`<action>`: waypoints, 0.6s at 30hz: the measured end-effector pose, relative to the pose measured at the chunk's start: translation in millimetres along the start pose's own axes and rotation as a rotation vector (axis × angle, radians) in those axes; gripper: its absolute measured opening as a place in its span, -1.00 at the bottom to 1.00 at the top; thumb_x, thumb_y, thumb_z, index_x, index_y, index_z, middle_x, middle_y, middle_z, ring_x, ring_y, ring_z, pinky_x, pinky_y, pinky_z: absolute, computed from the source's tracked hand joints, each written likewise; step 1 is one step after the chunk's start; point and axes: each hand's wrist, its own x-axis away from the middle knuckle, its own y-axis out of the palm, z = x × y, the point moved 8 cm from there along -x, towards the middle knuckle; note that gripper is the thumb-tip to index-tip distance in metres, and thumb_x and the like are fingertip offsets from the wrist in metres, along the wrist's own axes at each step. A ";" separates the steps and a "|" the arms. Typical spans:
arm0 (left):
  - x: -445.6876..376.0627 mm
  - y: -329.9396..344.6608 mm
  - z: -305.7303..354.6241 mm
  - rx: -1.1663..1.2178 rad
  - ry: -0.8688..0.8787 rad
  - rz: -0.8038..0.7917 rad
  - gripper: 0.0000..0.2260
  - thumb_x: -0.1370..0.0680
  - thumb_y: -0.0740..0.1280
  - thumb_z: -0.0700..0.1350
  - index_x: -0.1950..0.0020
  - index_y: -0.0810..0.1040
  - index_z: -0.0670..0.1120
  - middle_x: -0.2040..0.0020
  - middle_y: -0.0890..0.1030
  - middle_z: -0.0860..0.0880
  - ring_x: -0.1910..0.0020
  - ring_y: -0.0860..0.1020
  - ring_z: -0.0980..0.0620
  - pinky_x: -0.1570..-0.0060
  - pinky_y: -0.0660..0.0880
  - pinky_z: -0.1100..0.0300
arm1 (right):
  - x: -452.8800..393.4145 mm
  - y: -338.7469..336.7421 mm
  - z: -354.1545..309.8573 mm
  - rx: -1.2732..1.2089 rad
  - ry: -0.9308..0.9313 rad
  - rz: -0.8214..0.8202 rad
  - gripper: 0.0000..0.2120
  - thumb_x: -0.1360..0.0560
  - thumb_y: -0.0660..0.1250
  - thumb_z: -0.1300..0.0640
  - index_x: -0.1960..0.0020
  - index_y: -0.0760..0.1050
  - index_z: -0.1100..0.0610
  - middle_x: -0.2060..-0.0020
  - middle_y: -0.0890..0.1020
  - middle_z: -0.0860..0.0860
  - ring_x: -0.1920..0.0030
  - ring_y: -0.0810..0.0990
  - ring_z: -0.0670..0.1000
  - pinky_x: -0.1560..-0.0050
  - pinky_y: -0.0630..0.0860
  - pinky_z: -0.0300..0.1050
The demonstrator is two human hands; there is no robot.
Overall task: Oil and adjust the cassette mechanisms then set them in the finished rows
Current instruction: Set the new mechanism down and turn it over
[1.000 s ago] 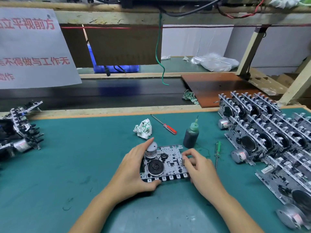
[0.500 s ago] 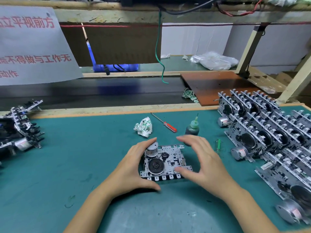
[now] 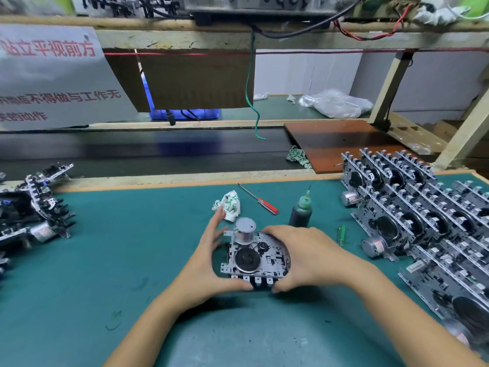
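Cassette mechanism [image 3: 255, 256] mid-counter [image 3: 105, 260], near front edge. Left hand [image 3: 203, 263] and right hand [image 3: 309, 256] both clamp its sides, thumbs under the key row. Lift level by the chassis, keep off the flywheel and motor. Half a second back the right hand hovered open above it; now it grips.

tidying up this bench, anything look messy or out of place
Mostly orderly. A crumpled rag lies loose on the green mat behind the held cassette mechanism, and a second crumpled rag sits by the brown board.
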 end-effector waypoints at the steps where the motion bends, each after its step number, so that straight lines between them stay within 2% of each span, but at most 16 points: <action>1: -2.2 1.7 2.0 0.163 -0.024 -0.012 0.06 -0.13 0.58 0.21 -0.49 0.07 0.12 -0.46 0.23 0.24 -0.35 0.34 0.34 -0.22 0.33 0.44 | 3.5 -2.0 2.9 -0.137 0.023 -0.007 -0.17 -0.13 0.50 -0.27 -0.33 0.30 -0.11 -0.19 0.51 -0.23 -0.18 0.49 -0.11 -0.19 0.43 -0.09; 3: -5.1 10.3 8.6 0.451 -0.067 -0.103 -0.07 -0.22 0.45 0.39 -0.44 0.29 -0.07 -0.41 0.41 0.07 -0.33 0.44 0.17 -0.22 0.39 0.32 | 13.8 1.0 -1.5 -0.598 0.032 -0.092 -0.27 -0.18 0.56 -0.13 -0.29 0.40 -0.10 -0.17 0.53 -0.28 -0.18 0.49 -0.22 -0.26 0.41 -0.16; 5: -1.5 24.8 9.6 0.650 -0.196 -0.214 0.00 -0.22 0.38 0.47 -0.37 0.40 -0.28 -0.30 0.45 -0.18 -0.26 0.45 -0.12 -0.29 0.35 0.08 | 27.9 10.0 -29.2 -1.155 -0.048 -0.270 -0.49 -0.22 0.52 -0.01 -0.16 0.54 -0.03 -0.06 0.62 -0.24 -0.10 0.55 -0.26 -0.15 0.47 -0.27; 6: 1.8 32.7 7.3 0.782 -0.294 -0.269 0.13 -0.14 0.43 0.48 -0.37 0.35 -0.37 -0.16 0.39 -0.27 -0.09 0.46 -0.19 -0.19 0.39 0.01 | 33.5 13.4 -44.3 -1.360 -0.094 -0.340 -0.52 -0.24 0.51 -0.03 -0.13 0.55 0.03 -0.02 0.65 -0.19 -0.08 0.58 -0.23 -0.11 0.49 -0.28; 7: 4.5 40.7 6.5 0.898 -0.357 -0.318 0.23 -0.05 0.47 0.46 -0.40 0.29 -0.40 0.01 0.36 -0.29 0.16 0.47 -0.17 0.03 0.47 0.02 | 38.1 16.1 -57.9 -1.513 -0.152 -0.389 -0.46 -0.28 0.51 -0.09 -0.18 0.50 0.11 -0.06 0.65 -0.11 -0.11 0.58 -0.16 -0.14 0.49 -0.23; 8: 5.1 48.1 10.3 1.009 -0.391 -0.357 0.24 -0.01 0.49 0.45 -0.41 0.30 -0.36 0.14 0.38 -0.26 0.40 0.43 -0.03 0.29 0.51 0.13 | 41.0 18.2 -69.0 -1.613 -0.197 -0.418 -0.35 -0.31 0.49 -0.16 -0.25 0.41 0.15 -0.15 0.60 0.00 -0.18 0.56 -0.08 -0.21 0.47 -0.14; 9: 4.0 54.5 18.8 1.086 -0.387 -0.389 0.17 -0.02 0.48 0.46 -0.41 0.37 -0.27 0.10 0.45 -0.25 0.49 0.31 0.09 0.41 0.45 0.25 | 42.0 20.7 -73.0 -1.644 -0.208 -0.404 -0.25 -0.31 0.47 -0.22 -0.30 0.34 0.20 -0.23 0.53 0.10 -0.24 0.52 -0.01 -0.26 0.44 -0.07; 10: 3.5 57.7 30.7 1.140 -0.354 -0.403 0.10 -0.07 0.45 0.48 -0.41 0.41 -0.18 -0.14 0.45 -0.27 0.41 0.30 0.12 0.31 0.46 0.24 | 41.2 21.5 -72.7 -1.632 -0.184 -0.359 -0.17 -0.28 0.46 -0.27 -0.32 0.33 0.25 -0.26 0.49 0.18 -0.27 0.50 0.05 -0.29 0.43 -0.01; 11: 1.6 57.1 41.8 1.159 -0.292 -0.383 0.04 -0.16 0.39 0.50 -0.44 0.38 -0.15 -0.36 0.36 -0.29 0.22 0.40 0.09 0.05 0.46 0.10 | 39.7 22.1 -65.9 -1.576 -0.116 -0.285 -0.09 -0.21 0.48 -0.32 -0.29 0.37 0.31 -0.26 0.49 0.25 -0.25 0.51 0.11 -0.29 0.42 0.05; 12: 1.0 56.9 50.7 1.196 -0.229 -0.390 -0.01 -0.26 0.33 0.48 -0.47 0.32 -0.17 -0.45 0.29 -0.27 -0.06 0.47 0.01 -0.23 0.36 -0.03 | 38.8 20.8 -55.4 -1.493 -0.035 -0.183 -0.06 -0.15 0.50 -0.34 -0.21 0.44 0.37 -0.20 0.53 0.31 -0.18 0.55 0.14 -0.27 0.43 0.14; 13: 2.1 57.0 57.5 1.261 -0.182 -0.410 -0.04 -0.34 0.32 0.43 -0.50 0.25 -0.21 -0.47 0.28 -0.26 -0.31 0.41 -0.10 -0.38 0.21 -0.11 | 39.7 14.3 -42.2 -1.391 0.025 -0.032 -0.18 -0.17 0.50 -0.30 -0.09 0.53 0.37 -0.09 0.60 0.32 -0.07 0.59 0.12 -0.22 0.44 0.19; 14: 3.1 56.2 63.1 1.326 -0.161 -0.412 -0.06 -0.36 0.35 0.37 -0.50 0.21 -0.25 -0.45 0.30 -0.27 -0.40 0.34 -0.18 -0.42 0.18 -0.14 | 42.2 3.9 -28.7 -1.296 0.056 0.153 -0.44 -0.27 0.46 -0.21 0.05 0.61 0.28 0.03 0.66 0.24 0.05 0.60 0.06 -0.14 0.45 0.19; 15: 2.5 54.1 62.8 1.386 -0.168 -0.393 -0.06 -0.35 0.40 0.32 -0.48 0.22 -0.28 -0.43 0.33 -0.30 -0.40 0.35 -0.23 -0.41 0.23 -0.16 | 49.0 -8.9 -15.9 -1.200 0.066 0.341 -0.67 -0.38 0.37 -0.10 0.14 0.65 0.17 0.12 0.70 0.11 0.13 0.62 -0.01 -0.08 0.49 0.11; 16: 1.4 51.0 56.1 1.413 -0.184 -0.355 -0.06 -0.31 0.46 0.29 -0.46 0.28 -0.29 -0.41 0.36 -0.31 -0.36 0.40 -0.26 -0.36 0.31 -0.17 | 58.1 -23.3 -3.8 -1.094 0.066 0.507 -0.80 -0.45 0.30 -0.01 0.16 0.65 0.06 0.16 0.71 -0.02 0.17 0.64 -0.07 -0.03 0.53 -0.03; 17: 0.3 47.4 44.2 1.367 -0.211 -0.275 -0.08 -0.28 0.50 0.29 -0.41 0.36 -0.28 -0.38 0.40 -0.31 -0.32 0.44 -0.26 -0.31 0.37 -0.18 | 67.6 -36.0 8.6 -0.947 0.070 0.620 -0.85 -0.49 0.27 0.06 0.12 0.63 -0.01 0.17 0.69 -0.10 0.17 0.65 -0.11 0.02 0.53 -0.17; 18: -0.5 45.3 32.6 1.324 -0.239 -0.212 -0.11 -0.26 0.49 0.31 -0.37 0.43 -0.27 -0.36 0.43 -0.31 -0.29 0.47 -0.26 -0.29 0.39 -0.18 | 73.3 -44.9 20.7 -0.754 0.078 0.657 -0.85 -0.51 0.27 0.15 0.03 0.59 -0.03 0.16 0.67 -0.15 0.15 0.64 -0.14 0.04 0.51 -0.23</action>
